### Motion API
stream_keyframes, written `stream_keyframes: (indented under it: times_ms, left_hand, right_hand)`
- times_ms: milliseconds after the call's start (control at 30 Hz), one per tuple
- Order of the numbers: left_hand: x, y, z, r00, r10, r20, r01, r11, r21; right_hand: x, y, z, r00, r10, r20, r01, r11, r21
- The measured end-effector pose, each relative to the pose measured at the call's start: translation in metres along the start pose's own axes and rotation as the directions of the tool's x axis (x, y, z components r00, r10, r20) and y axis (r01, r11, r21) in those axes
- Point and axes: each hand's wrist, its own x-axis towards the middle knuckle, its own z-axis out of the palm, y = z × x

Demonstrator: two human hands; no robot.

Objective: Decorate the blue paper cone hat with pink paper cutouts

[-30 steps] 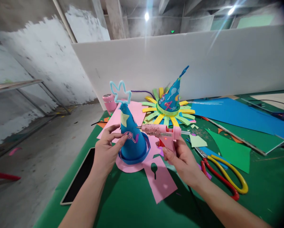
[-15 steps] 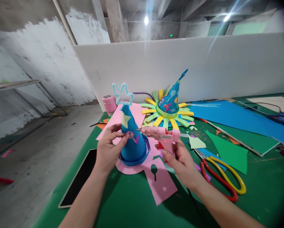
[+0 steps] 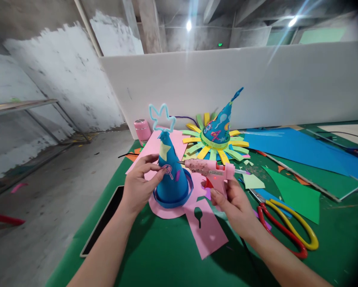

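Observation:
A blue cone-shaped party hat [image 3: 170, 191] stands upright, topped by a light-blue pipe-cleaner star [image 3: 162, 118]. On its side are a pale yellow star [image 3: 164, 151], a pink lollipop-shaped cutout [image 3: 168, 170] and a small purple piece [image 3: 178, 175]. My left hand [image 3: 141, 183] grips the hat from the left, thumb by the pink cutout, some fingers hidden behind. My right hand [image 3: 234, 205] is wrapped round the handle of a pink glue gun [image 3: 207, 167]. Its nozzle points left at the hat's upper right side; whether it touches I cannot tell.
Behind stands a decorated hat [image 3: 216, 129] with yellow and green paper strips. Red-and-yellow-handled scissors [image 3: 283, 227] lie at right, near green card [image 3: 295, 191] and blue sheets [image 3: 298, 149]. A black tablet-like board [image 3: 103, 223] lies left, a pink cup-like object [image 3: 142, 131] behind.
The whole view has shifted slightly, so everything appears a little further right. Both hands keep their hold, and the glue gun's nozzle stays beside the hat.

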Motion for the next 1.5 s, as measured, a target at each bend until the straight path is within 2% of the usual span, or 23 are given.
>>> stream_keyframes:
  times_ms: [67, 233, 333, 500, 900, 1067, 1200, 1333, 1500]
  left_hand:
    - [-0.001, -0.003, -0.002, 0.999, -0.007, 0.042, 0.008, 0.999, -0.043]
    - [-0.006, -0.015, -0.001, 0.972, 0.007, 0.235, 0.035, 0.984, -0.174]
    - [-0.008, -0.015, 0.003, 0.961, -0.006, 0.275, 0.059, 0.982, -0.182]
    - [-0.011, -0.008, 0.012, 0.972, -0.030, 0.231, 0.067, 0.986, -0.153]
    - [-0.030, 0.007, 0.054, 0.997, -0.077, -0.021, 0.075, 0.995, -0.064]
    - [-0.032, 0.007, 0.054, 0.998, -0.055, -0.015, 0.054, 0.996, -0.072]
    - [-0.032, 0.004, 0.052, 0.997, -0.081, -0.006, 0.081, 0.993, -0.087]
    - [-0.031, 0.004, 0.053, 0.996, -0.089, -0.006, 0.087, 0.990, -0.107]
    - [-0.032, 0.000, 0.054, 0.999, -0.031, -0.027, 0.028, 0.995, -0.098]
  right_hand:
    - [0.000, -0.003, 0.000, 1.000, 0.004, 0.009, -0.004, 1.000, -0.017]
    - [-0.002, -0.011, 0.000, 0.999, 0.047, 0.008, -0.047, 0.998, -0.033]
    - [-0.003, -0.010, 0.000, 0.998, 0.056, 0.017, -0.055, 0.997, -0.045]
    - [-0.004, -0.001, -0.001, 0.998, 0.059, -0.018, -0.060, 0.996, -0.072]
    - [-0.013, 0.003, -0.002, 0.998, 0.001, -0.055, -0.007, 0.994, -0.113]
    - [-0.016, 0.003, -0.005, 0.998, 0.004, -0.065, -0.014, 0.989, -0.148]
    - [-0.015, 0.003, -0.005, 0.996, 0.006, -0.084, -0.020, 0.986, -0.166]
    - [-0.015, 0.004, -0.005, 0.997, 0.005, -0.075, -0.015, 0.991, -0.134]
    - [-0.014, 0.008, -0.007, 0.996, 0.000, -0.086, -0.010, 0.993, -0.115]
